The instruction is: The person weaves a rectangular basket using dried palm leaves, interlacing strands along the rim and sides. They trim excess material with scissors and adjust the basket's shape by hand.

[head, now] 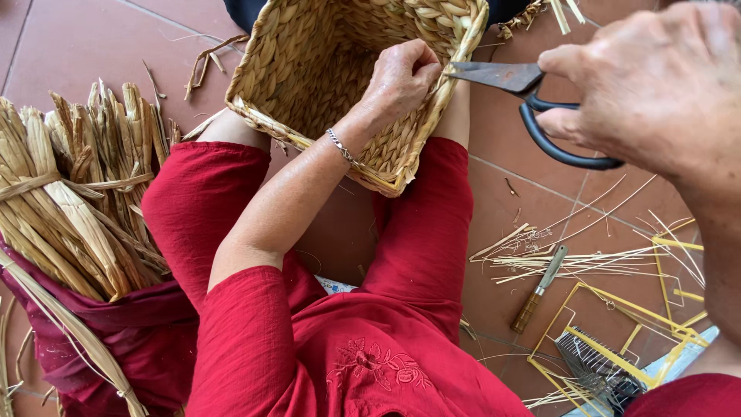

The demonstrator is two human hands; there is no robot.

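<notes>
A person in red clothes sits on the terracotta tile floor [93, 46] with a woven rush basket [324, 69] resting across the knees, its open mouth turned toward the camera. The left hand [401, 77] lies on the basket's right rim with the fingers curled shut, pinching the plaited edge; a thin bracelet [340, 145] circles the wrist. The right hand [656, 77], large and close to the lens at the upper right, holds a pair of black-handled scissors [532, 108], its grip closed through the handle loops. The rusty blades point left and their tips meet the rim just beside the left hand's fingers.

On the left, a bundle of dried rush stalks [69, 201], tied with a strand, stands in a dark red cloth [139, 332]. On the right side of the floor lie loose straw trimmings [571, 255], a small knife with a wooden handle [539, 289], and, nearer, a yellow wire frame [617, 309] beside a metal comb-like tool [594, 359].
</notes>
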